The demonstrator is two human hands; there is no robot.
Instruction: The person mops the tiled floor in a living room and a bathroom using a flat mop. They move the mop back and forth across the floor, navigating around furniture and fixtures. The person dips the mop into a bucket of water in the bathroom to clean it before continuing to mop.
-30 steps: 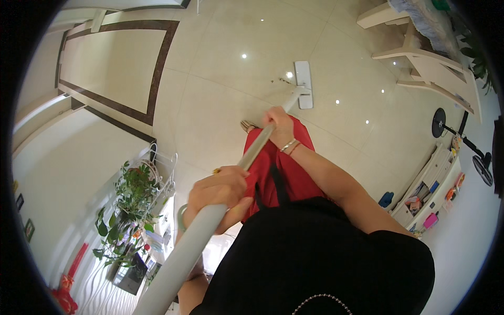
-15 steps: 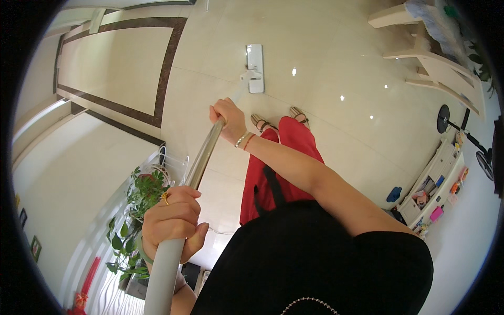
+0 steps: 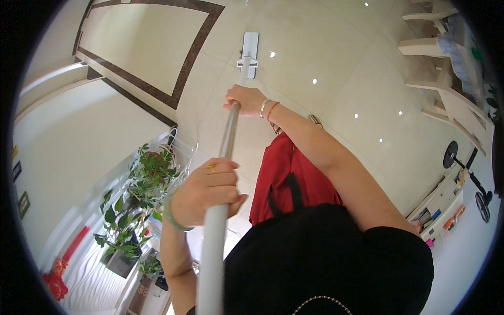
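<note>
A long-handled flat mop runs from the lower edge up to its white flat head [image 3: 251, 46], which lies on the tiled floor ahead of my feet. My left hand [image 3: 207, 191] is wrapped round the thick white part of the mop handle [image 3: 212, 257], near my body. Further along, my right hand [image 3: 244, 100] grips the thinner metal part of the pole [image 3: 229, 134]. Fingers of both hands are closed on it. The pole stands slanted, with its upper end passing out of view at the bottom.
Leafy potted plants [image 3: 149, 173] and a white wire stand [image 3: 184, 152] are at the left. A dark border strip [image 3: 191, 58] crosses the glossy floor [image 3: 325, 47]. Pale wooden chairs [image 3: 420, 47] stand at the far right, with a black fan [image 3: 482, 206] and white shelf [image 3: 438, 207] nearer.
Both hands and the pole have swung right, and the pole is more upright. The mop head appears slightly higher in view and turned a little. My feet are now mostly hidden behind my right arm.
</note>
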